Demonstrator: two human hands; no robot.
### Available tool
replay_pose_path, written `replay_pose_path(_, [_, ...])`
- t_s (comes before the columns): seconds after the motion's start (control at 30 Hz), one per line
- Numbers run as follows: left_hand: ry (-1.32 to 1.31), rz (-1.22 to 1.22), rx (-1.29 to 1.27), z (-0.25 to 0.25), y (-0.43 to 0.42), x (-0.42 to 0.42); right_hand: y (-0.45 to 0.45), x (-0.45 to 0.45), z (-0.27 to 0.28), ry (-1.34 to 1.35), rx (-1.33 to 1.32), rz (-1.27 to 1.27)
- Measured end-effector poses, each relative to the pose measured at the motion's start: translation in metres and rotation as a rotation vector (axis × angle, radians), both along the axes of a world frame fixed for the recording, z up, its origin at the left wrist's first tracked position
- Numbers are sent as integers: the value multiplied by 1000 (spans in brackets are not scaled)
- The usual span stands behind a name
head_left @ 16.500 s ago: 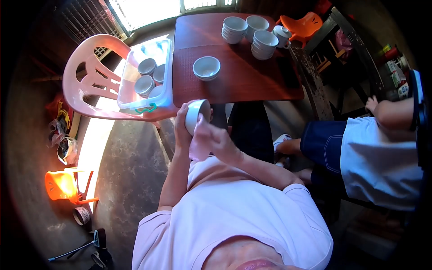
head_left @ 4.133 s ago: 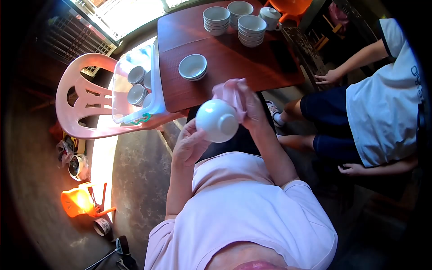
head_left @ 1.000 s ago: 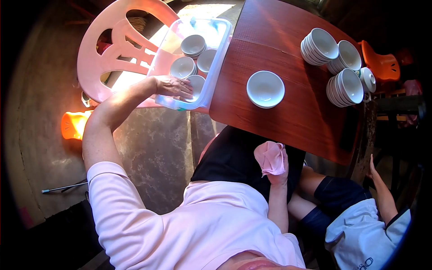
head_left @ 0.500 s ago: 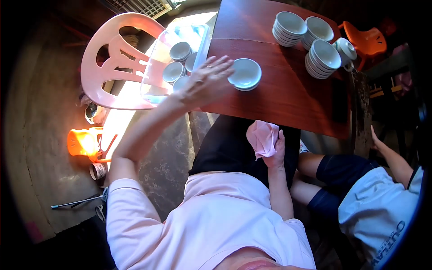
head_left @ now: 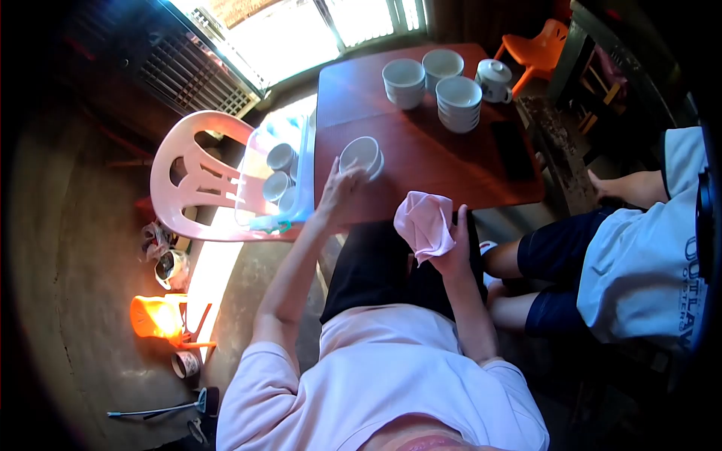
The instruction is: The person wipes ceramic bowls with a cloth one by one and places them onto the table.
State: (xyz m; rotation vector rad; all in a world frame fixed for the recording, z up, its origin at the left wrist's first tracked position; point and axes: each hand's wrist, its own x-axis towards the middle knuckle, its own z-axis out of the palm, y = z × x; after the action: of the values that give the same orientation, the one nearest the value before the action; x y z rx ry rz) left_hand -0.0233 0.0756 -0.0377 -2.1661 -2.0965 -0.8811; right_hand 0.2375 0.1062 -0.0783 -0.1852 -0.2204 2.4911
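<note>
On the near left part of the red-brown table (head_left: 421, 177), a white bowl (head_left: 359, 151) sits slightly tilted on another bowl. My left hand (head_left: 344, 189) reaches over the table edge and pinches the near rim of the upper bowl, with fingertips inside it. In front of my lap, my right hand (head_left: 453, 252) holds a folded pink cloth (head_left: 425, 225), apart from the bowls. To the left, a clear plastic bin (head_left: 302, 184) on a pink chair holds several white bowls (head_left: 276, 186).
Three stacks of white bowls (head_left: 459, 105) and a lidded white cup (head_left: 493, 80) stand at the back right of the table. The pink chair (head_left: 169, 180) is left. Another person (head_left: 639, 255) is at the right. Orange chairs (head_left: 156, 317) stand on the floor.
My left hand has moved from the bin, across to the bowls on the table, and taken hold of one. My right hand keeps the cloth. The view has turned.
</note>
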Motion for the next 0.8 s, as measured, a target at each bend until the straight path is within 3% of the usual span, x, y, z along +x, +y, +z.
replay_pose_path(0.1, [-185,123,91,19,-24,43,-3,0,33,-190,189,-324])
replay_pose_path(0.13, [-278,133,74,23,-35,63,-10,-3,32,-335,386,-424])
replay_pose_path(0.17, [-374,145,57,26,-45,80,-10,-5,34,-427,934,-469])
replay_pose_path(0.23, [-794,-117,11,29,-64,106,-21,-23,63,-911,1776,-781])
replay_pose_path(0.3, [-967,-110,-177,25,-89,119,-26,-28,82,-981,2105,-793])
replay_pose_path(0.33, [-1261,-117,-105,17,-93,126,-20,-32,79,-987,2076,-859])
replay_pose_path(0.43, [-1600,-228,-100,9,-103,120,-4,-27,59,-670,880,-114])
replay_pose_path(0.47, [-1631,-195,-73,14,-103,123,2,-30,52,-470,750,-107])
replay_pose_path(0.5, [-1540,-170,-95,17,-104,123,-6,-35,46,-515,796,-259])
replay_pose_path(0.57, [-1358,-112,-137,21,-106,121,-20,-34,62,-696,961,-293])
replay_pose_path(0.6, [-1374,-156,-29,22,-104,127,-29,-30,76,-846,1141,-258])
replay_pose_path(0.63, [-1353,-155,-29,24,-107,129,-35,-29,89,-949,1825,-475])
replay_pose_path(0.7, [-1313,-152,-34,30,-117,131,-52,-38,94,-945,2052,-819])
replay_pose_path(0.73, [-1421,-177,-37,33,-118,127,-47,-35,83,-885,2044,-788])
replay_pose_path(0.8, [-1578,-129,79,31,-117,126,-57,-37,66,-787,1387,-575])
